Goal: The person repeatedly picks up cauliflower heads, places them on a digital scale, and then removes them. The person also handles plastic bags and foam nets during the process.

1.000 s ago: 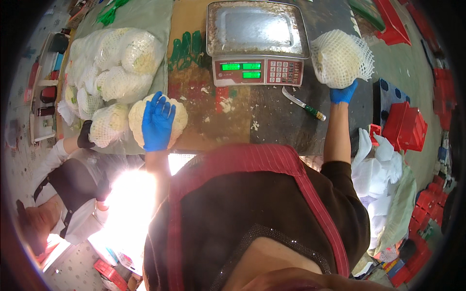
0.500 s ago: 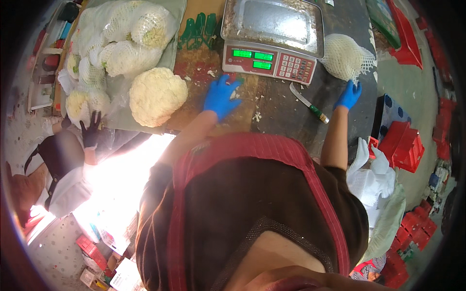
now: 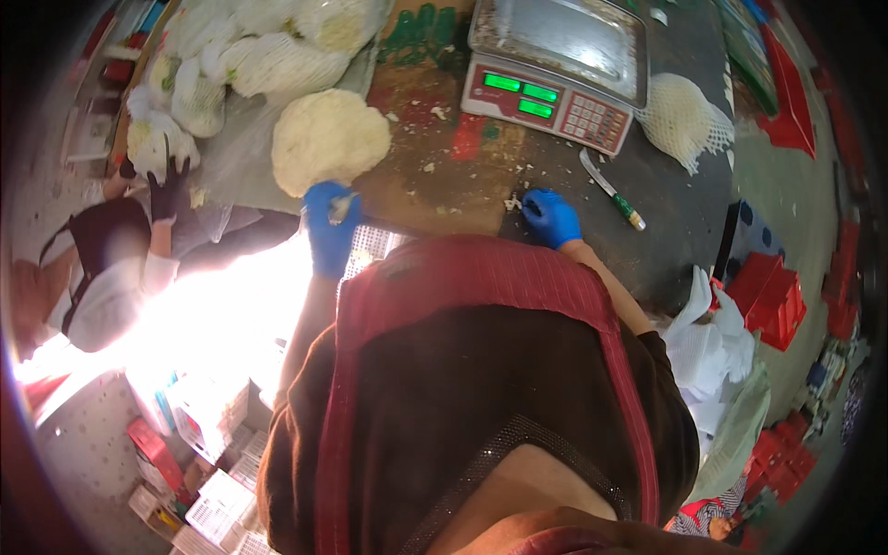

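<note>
My left hand [image 3: 330, 236], in a blue glove, is over the table's front edge with fingers curled round a small whitish scrap [image 3: 340, 209]. Just beyond it lies a bare cauliflower [image 3: 330, 139]. My right hand [image 3: 553, 219], also blue-gloved, rests on the tabletop near the front edge. Its fingers are curled beside pale crumbs [image 3: 513, 202]; whether anything is inside them is hidden. To its right is a knife [image 3: 610, 190] with a green handle. Farther right sits a cauliflower in white foam netting [image 3: 683, 122].
A digital scale [image 3: 541, 104] with a metal pan stands at the back. Several netted cauliflowers [image 3: 287, 67] fill the left side, where another person's dark-gloved hand [image 3: 168, 192] touches one. Green gloves [image 3: 421, 35] lie behind. Red crates [image 3: 770, 301] stand at right.
My left hand has moved left and back to the table edge, now closed round a scrap. My right hand has left the netted cauliflower and come left to the front edge.
</note>
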The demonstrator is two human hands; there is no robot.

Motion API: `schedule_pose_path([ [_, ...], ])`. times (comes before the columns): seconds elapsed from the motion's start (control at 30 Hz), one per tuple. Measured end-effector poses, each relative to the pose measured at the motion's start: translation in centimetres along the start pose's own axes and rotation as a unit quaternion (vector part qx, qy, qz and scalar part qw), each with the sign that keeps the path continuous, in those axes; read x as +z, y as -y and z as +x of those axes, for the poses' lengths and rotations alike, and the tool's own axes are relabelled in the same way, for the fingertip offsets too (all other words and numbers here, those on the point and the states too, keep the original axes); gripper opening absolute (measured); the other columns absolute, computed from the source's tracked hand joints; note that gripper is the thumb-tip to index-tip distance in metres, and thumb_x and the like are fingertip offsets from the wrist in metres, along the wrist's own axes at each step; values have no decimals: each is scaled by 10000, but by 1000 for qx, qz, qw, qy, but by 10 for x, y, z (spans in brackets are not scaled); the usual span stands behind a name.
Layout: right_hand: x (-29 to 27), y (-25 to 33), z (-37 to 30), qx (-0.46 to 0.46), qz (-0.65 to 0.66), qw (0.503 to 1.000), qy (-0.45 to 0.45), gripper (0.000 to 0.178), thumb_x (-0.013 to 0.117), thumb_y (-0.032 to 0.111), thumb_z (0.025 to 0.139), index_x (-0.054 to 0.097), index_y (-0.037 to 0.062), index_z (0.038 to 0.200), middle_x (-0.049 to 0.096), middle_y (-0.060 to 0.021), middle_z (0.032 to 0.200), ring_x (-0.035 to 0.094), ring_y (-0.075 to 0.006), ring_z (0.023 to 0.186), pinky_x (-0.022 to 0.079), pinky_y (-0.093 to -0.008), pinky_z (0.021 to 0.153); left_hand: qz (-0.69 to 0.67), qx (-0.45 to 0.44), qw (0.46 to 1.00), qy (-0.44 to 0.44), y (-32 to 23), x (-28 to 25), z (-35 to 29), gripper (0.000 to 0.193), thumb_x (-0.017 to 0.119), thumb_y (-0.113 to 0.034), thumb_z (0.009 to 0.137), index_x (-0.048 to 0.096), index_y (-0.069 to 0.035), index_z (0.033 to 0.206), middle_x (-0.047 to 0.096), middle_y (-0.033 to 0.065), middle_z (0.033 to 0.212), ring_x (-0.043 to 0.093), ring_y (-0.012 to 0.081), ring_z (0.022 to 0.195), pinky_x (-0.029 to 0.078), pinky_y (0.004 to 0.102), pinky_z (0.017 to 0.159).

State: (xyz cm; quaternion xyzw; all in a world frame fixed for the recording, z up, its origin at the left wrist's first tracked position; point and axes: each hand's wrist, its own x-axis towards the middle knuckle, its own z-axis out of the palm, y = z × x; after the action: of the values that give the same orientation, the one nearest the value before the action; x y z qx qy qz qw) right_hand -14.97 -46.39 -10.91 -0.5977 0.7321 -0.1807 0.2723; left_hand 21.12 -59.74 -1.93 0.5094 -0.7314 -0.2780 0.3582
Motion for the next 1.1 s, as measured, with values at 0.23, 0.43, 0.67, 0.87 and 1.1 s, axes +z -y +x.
schedule_pose_path([
  [0.23, -2, 21, -3, -2, 94, 993, -72, 283, 630, 269, 802, 622, 131, 1049, 621, -169, 984, 596, -376, 919, 494, -440, 758, 282, -316, 901, -94, 110, -86, -102, 596, 760, -201, 734, 519, -48, 1258, 466, 218, 1295, 467, 373, 1171, 392, 471, 969],
  [0.43, 1, 15, 0, -32, -31, 999, -4, 252, 665, 225, 811, 627, 88, 1020, 634, -149, 997, 625, -327, 912, 504, -410, 744, 192, -178, 961, -85, 127, -58, -122, 504, 697, -134, 806, 511, -45, 1266, 397, 237, 1380, 387, 384, 1280, 339, 449, 1055],
  [0.67, 2, 84, 27, 18, 215, 975, 49, 328, 691, 269, 856, 611, 75, 1109, 646, -129, 1037, 644, -230, 939, 508, -353, 787, -4, -299, 916, -268, 114, -87, -93, 396, 606, -75, 890, 519, -15, 1272, 501, 126, 1292, 473, 242, 1180, 406, 355, 976],
  [0.87, -11, 124, 47, -187, 213, 947, 151, 355, 633, 247, 892, 604, 76, 1201, 639, -142, 1120, 602, -298, 1059, 472, -370, 915, -42, -99, 925, -364, 78, -94, -8, 322, 556, -106, 933, 547, 22, 1229, 562, 103, 1212, 542, 194, 1068, 435, 308, 919],
  [1.1, -96, -74, 21, 48, 50, 946, -318, 215, 609, 143, 859, 649, 32, 1039, 637, -206, 1048, 604, -365, 992, 464, -416, 899, -220, 9, 964, -145, 16, -9, 91, 322, 530, -73, 933, 552, 28, 1238, 608, 100, 1156, 575, 179, 1048, 449, 294, 929],
])
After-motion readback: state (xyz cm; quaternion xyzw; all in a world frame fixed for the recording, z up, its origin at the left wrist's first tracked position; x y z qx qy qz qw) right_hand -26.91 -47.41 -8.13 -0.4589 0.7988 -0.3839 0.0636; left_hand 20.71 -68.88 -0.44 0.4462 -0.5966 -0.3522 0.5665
